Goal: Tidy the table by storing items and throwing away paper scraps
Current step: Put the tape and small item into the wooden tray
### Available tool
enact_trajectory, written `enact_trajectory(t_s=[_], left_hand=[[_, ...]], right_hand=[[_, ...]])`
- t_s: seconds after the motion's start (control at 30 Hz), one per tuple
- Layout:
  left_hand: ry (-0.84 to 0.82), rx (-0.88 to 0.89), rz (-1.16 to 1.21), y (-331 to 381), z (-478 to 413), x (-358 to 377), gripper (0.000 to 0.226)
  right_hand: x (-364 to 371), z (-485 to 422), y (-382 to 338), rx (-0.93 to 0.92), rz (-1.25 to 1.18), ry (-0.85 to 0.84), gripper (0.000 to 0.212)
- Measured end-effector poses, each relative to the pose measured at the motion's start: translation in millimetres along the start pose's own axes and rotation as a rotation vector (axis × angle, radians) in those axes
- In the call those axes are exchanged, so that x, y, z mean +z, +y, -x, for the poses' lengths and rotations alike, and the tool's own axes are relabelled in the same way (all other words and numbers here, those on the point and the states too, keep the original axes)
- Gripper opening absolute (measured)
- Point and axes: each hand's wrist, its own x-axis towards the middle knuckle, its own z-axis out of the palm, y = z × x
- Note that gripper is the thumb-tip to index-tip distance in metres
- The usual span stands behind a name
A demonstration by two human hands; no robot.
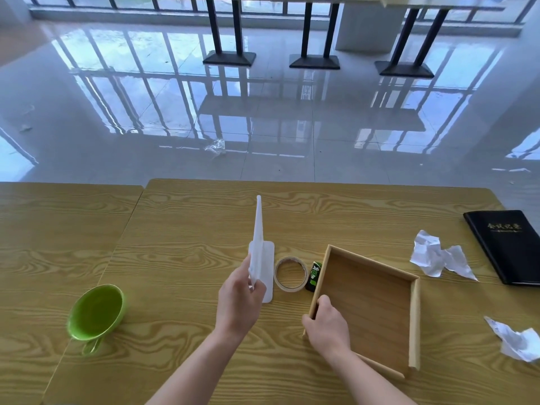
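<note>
My left hand (239, 299) pinches the near end of a long white plastic piece (258, 238) and holds it raised, its tip pointing away from me. A second flat white piece (268, 273) lies on the table just behind that hand. My right hand (325, 325) grips the near left wall of an open wooden tray (368, 305), which has nothing inside. Between the white pieces and the tray lie a roll of tape (290, 273) and a small black and green bottle (313, 275). Two crumpled paper scraps lie to the right, one (438, 257) behind the tray, one (515, 340) near the edge.
A green plastic bowl (95, 312) with a handle stands at the near left. A black notebook (508, 244) lies at the far right. The wooden table (175, 229) is made of two tops joined at the left. Shiny floor and table legs lie beyond.
</note>
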Motion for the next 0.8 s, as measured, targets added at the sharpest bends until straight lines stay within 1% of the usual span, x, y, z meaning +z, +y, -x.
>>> enact_trajectory(t_s=[0.2,0.3,0.43,0.57,0.67,0.73,0.77,0.8], left_hand=[[-0.009,0.023,-0.01,-21,-19,-17,0.021],[0.014,0.034,0.012,-29,-31,-26,0.016],[0.002,0.021,-0.001,-35,-45,-34,0.017],[0.039,0.006,-0.008,-34,-56,-40,0.011],[0.058,-0.043,-0.014,-32,-62,-41,0.016],[0.077,-0.09,-0.027,-31,-67,-42,0.014],[0.088,-0.104,-0.03,-30,-69,-43,0.017],[0.099,-0.112,-0.031,-30,-72,-45,0.024]], right_hand=[[9,-5,-25,0.019,0.037,-0.014,0.021],[14,-10,-37,0.014,0.044,-0.025,0.022],[17,-22,-49,-0.005,0.073,-0.037,0.022],[18,-39,-60,-0.045,0.072,-0.059,0.02],[18,-54,-65,-0.081,0.073,-0.082,0.021],[18,-64,-69,-0.11,0.08,-0.105,0.021],[18,-68,-72,-0.127,0.086,-0.119,0.021],[18,-72,-75,-0.143,0.092,-0.132,0.021]])
